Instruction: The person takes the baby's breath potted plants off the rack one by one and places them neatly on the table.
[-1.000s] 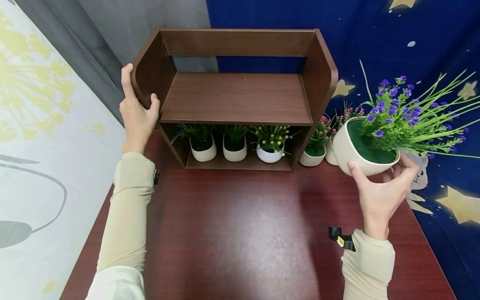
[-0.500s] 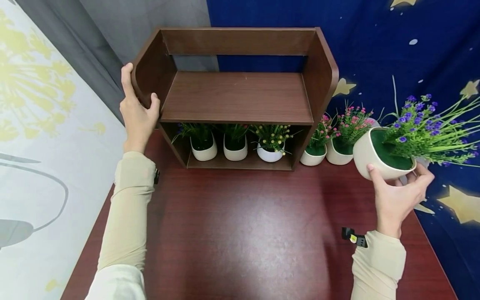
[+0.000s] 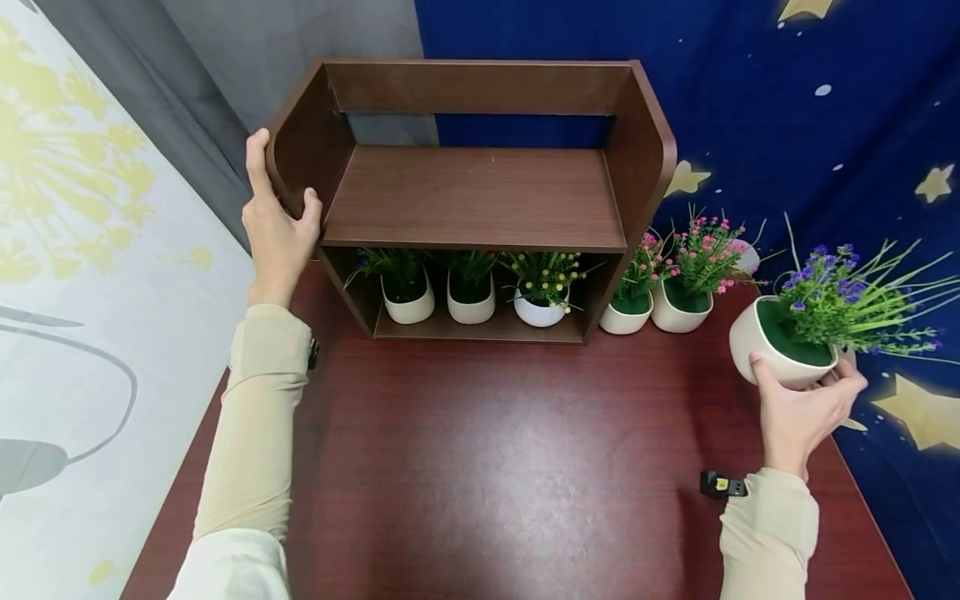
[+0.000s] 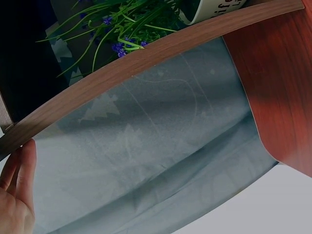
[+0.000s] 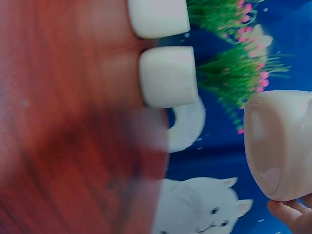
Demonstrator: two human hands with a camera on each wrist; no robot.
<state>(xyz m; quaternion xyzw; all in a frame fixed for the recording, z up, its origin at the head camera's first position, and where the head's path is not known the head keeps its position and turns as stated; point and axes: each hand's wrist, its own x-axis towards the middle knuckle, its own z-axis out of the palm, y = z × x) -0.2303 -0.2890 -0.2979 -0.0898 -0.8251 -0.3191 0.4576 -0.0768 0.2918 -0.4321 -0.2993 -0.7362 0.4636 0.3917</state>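
My right hand (image 3: 804,417) grips a cream flowerpot (image 3: 776,358) with purple flowers and long grass blades, thumb on its near side. The pot is tilted to the right, over the table's right part. In the right wrist view the underside of the flowerpot (image 5: 267,146) shows, clear of the tabletop, with fingers (image 5: 287,214) beneath it. My left hand (image 3: 277,237) holds the left side panel of a brown two-tier wooden shelf (image 3: 480,196), thumb and fingers on either side of its edge. The left wrist view shows those fingers (image 4: 27,170) against the panel (image 4: 112,73).
Three potted plants stand in the shelf's lower tier, including a yellow-flowered plant (image 3: 540,312). Right of the shelf, two pink-flowered pots (image 3: 626,319) stand side by side. A blue starry curtain (image 3: 750,100) hangs behind the dark red table (image 3: 487,467).
My right hand has carried the purple-flowered pot to the right and then lower, away from the pink-flowered pots, which now show fully. My left hand stays on the shelf panel.
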